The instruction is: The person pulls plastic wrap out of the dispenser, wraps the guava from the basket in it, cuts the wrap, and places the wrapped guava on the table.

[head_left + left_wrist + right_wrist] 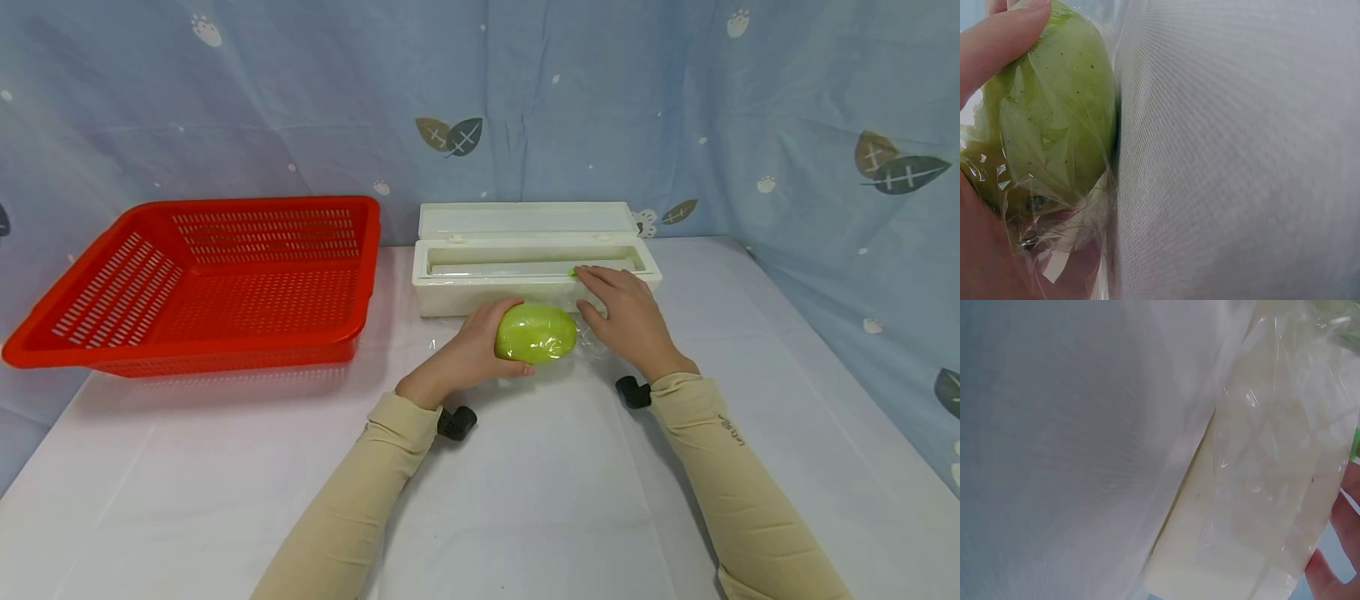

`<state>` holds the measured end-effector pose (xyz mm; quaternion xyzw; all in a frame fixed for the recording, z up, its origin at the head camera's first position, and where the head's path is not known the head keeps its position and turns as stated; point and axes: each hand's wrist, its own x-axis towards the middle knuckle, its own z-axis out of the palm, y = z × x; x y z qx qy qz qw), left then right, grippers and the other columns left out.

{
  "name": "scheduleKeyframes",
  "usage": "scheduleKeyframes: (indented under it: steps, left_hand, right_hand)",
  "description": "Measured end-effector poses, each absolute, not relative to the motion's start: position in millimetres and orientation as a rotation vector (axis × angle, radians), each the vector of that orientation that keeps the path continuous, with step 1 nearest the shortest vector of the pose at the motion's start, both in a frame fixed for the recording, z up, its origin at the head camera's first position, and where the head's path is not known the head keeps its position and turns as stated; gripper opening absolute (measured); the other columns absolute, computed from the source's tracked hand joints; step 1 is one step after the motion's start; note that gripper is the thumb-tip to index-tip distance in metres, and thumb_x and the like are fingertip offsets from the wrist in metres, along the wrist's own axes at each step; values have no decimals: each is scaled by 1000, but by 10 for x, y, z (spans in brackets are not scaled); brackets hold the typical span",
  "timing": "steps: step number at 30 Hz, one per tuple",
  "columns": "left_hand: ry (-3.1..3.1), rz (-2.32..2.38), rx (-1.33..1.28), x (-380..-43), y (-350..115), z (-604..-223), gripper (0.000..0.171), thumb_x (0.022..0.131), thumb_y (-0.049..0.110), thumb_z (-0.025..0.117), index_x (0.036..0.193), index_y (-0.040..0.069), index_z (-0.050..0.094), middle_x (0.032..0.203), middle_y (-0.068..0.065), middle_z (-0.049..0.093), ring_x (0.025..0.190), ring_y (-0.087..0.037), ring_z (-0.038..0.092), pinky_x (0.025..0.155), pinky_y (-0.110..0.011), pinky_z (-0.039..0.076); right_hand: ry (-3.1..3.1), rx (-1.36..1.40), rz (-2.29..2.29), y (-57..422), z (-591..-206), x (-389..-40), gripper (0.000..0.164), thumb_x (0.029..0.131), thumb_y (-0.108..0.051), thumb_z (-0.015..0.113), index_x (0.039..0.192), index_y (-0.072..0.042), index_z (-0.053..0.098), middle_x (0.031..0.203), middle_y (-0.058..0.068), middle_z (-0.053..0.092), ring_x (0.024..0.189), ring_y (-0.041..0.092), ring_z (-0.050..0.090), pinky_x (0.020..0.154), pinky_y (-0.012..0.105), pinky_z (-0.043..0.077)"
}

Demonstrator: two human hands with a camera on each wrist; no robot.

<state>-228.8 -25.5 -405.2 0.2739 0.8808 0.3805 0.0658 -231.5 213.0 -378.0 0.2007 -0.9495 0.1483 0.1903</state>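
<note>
1. Got clear film (1260,487), creased and glinting, over the off-white box (1179,553).
2. Got right hand (1347,531) at right edge, beside the film (only fingers in frame).
3. Got blurry white cloth (1066,456) across the left half.

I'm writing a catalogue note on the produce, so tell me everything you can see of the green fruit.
The green fruit is a smooth-looking oval, light green with small dark specks. Glossy clear film covers it, creased and partly loose. It lies lengthwise, roughly left to right, in front of the white box. The left hand grips its left side; whether it rests on the white cloth is unclear.
</note>
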Motion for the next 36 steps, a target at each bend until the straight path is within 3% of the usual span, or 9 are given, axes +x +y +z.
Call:
scheduleKeyframes:
  steps: [36]
  left_hand:
    - [2656, 1146, 813, -2283, -253, -4048, 91, 64, 43, 77, 136, 25, 24, 131, 0, 30, 115, -16, 30, 92, -39, 32]
  right_hand:
    - [-2663, 611, 412, 2105, -3796, -2328, 49, 86, -26, 58, 132, -12, 45, 132, 8, 45, 123, 24, 36, 103, 46, 17]
